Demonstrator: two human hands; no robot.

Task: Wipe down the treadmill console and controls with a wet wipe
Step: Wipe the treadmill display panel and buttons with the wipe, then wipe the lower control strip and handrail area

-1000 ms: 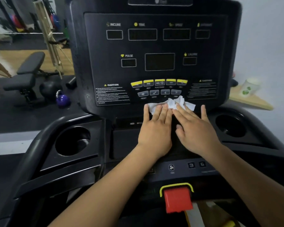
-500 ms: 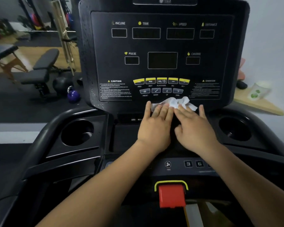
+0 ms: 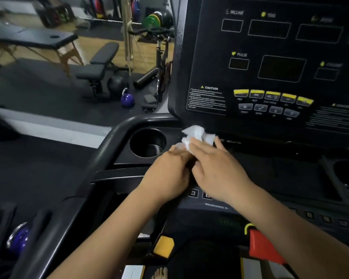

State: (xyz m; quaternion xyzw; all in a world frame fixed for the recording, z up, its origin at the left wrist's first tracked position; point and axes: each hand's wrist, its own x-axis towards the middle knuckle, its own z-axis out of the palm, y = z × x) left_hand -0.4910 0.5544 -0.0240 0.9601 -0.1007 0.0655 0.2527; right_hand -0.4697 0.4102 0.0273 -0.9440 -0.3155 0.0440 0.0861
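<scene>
My right hand [image 3: 220, 174] presses flat on the wipe [image 3: 197, 133]; left hand [image 3: 167, 178] touches it too — grip's too blurred to tell; all at the console [image 3: 210, 57] corner, beside the cup holder [image 3: 147, 146].

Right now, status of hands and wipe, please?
Right hand flat on wet wipe; left hand touching it, blurred. Wipe bunched at console lower-left corner, by cup holder. Nothing blocking.

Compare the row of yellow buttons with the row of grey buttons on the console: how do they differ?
The yellow buttons are five and sit higher. The grey buttons are four, darker, and directly below them. Both rows are untouched and lie above the wet wipe.
</scene>
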